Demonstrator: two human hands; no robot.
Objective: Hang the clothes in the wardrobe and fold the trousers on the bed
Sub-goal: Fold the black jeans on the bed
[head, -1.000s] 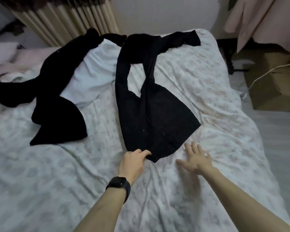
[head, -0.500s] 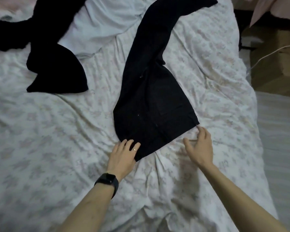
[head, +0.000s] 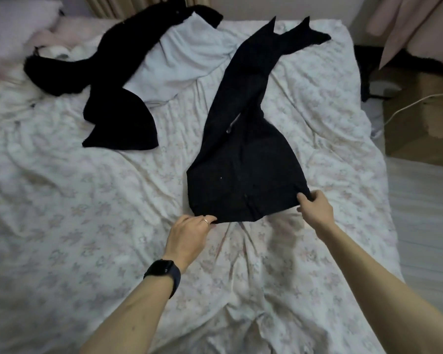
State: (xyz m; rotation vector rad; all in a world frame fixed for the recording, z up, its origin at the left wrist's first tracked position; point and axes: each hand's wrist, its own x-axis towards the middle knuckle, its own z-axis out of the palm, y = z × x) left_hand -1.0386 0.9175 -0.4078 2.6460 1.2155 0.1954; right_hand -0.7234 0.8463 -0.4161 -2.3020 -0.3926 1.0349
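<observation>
Black trousers (head: 243, 159) lie flat on the bed (head: 87, 226), right of centre. Waist end is nearest the person; the legs run away toward the far edge, lying together. Left hand (head: 189, 233): fingers (head: 210, 221) curled, pinching the near-left waist corner. Watch (head: 164, 273) on the wrist, ring (head: 205, 221) on one finger. Right hand (head: 315, 210): thumb and fingers pinching the near-right waist corner, cloth slightly lifted there. Another black garment (head: 118, 118) and a white garment (head: 184, 60) lie on the bed to the left, apart from the trousers. Cardboard box (head: 420, 123) on the floor beside the bed, right.
</observation>
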